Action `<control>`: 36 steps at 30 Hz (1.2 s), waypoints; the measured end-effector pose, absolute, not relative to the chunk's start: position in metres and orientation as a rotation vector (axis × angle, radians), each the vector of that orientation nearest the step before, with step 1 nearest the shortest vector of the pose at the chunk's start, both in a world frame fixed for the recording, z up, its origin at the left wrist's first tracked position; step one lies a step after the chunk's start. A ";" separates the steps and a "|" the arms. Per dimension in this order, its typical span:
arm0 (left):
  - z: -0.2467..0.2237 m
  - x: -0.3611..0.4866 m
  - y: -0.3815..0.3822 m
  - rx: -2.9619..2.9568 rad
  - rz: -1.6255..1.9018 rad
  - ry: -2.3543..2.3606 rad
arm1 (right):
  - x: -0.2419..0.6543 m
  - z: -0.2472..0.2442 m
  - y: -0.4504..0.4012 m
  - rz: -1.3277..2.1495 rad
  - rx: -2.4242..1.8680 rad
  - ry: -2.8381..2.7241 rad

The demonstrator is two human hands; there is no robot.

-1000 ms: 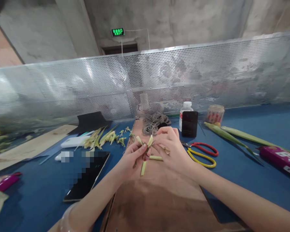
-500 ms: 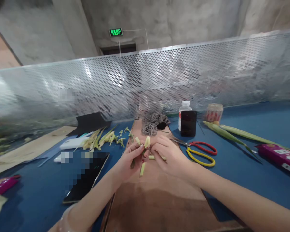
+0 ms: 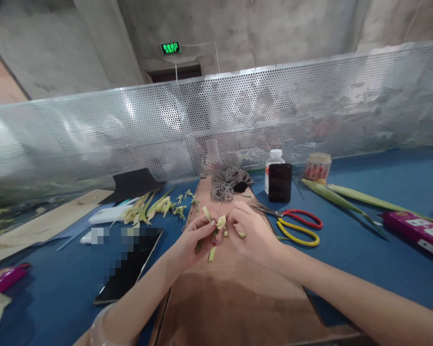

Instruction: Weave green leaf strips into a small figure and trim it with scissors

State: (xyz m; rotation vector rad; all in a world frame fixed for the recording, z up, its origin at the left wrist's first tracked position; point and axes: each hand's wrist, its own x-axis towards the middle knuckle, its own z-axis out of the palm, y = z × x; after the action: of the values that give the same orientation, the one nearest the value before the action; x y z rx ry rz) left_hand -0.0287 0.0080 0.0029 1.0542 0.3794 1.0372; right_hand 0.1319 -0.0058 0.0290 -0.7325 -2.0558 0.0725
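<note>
As both hands meet just below centre frame, we see the left hand [image 3: 193, 235] pinching a small, pale leaf piece [image 3: 221, 222] between thumb and fingers. Right hand [image 3: 250, 230] close beside it, fingers curled narrow toward the piece; we cannot tell whether they grip it. A pale strip [image 3: 211, 254] shows just under the fingers; whether it joins the held piece, we cannot make out.

Beneath the hands we note a brown board [image 3: 238, 293], with tangled grey cord [image 3: 223, 186] at its far end, centre of frame. Right of centre: scissors [image 3: 283, 215] with one red handle and one yellow, blades toward the right hand. Above them, a dark upright slab [image 3: 280, 183] stands before a white-capped bottle [image 3: 275, 154]. Left of centre we record cut leaf bits [image 3: 144, 209] above a dark tablet [image 3: 140, 259].
</note>
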 end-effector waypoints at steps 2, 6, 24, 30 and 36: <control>0.003 -0.028 0.008 1.046 1.040 0.399 | 0.131 0.029 -0.007 0.079 -0.743 -2.049; 0.007 -0.025 0.005 1.048 1.070 0.453 | 0.129 0.028 -0.009 0.020 -0.720 -2.057; 0.008 -0.035 0.000 1.450 1.048 0.605 | 0.138 0.029 -0.011 -0.595 -0.463 -2.242; 0.010 -0.033 -0.001 1.425 1.120 0.691 | 0.137 0.029 -0.012 -0.614 -0.487 -2.216; 0.011 -0.030 0.003 1.271 1.121 0.697 | 0.139 0.032 -0.007 -0.523 -0.599 -2.269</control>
State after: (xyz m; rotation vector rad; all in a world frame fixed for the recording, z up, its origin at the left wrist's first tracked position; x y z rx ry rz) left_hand -0.0304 0.0034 0.0114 1.2714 0.6969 1.1206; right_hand 0.1392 -0.0072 0.0325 -0.5987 -2.2689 -0.5232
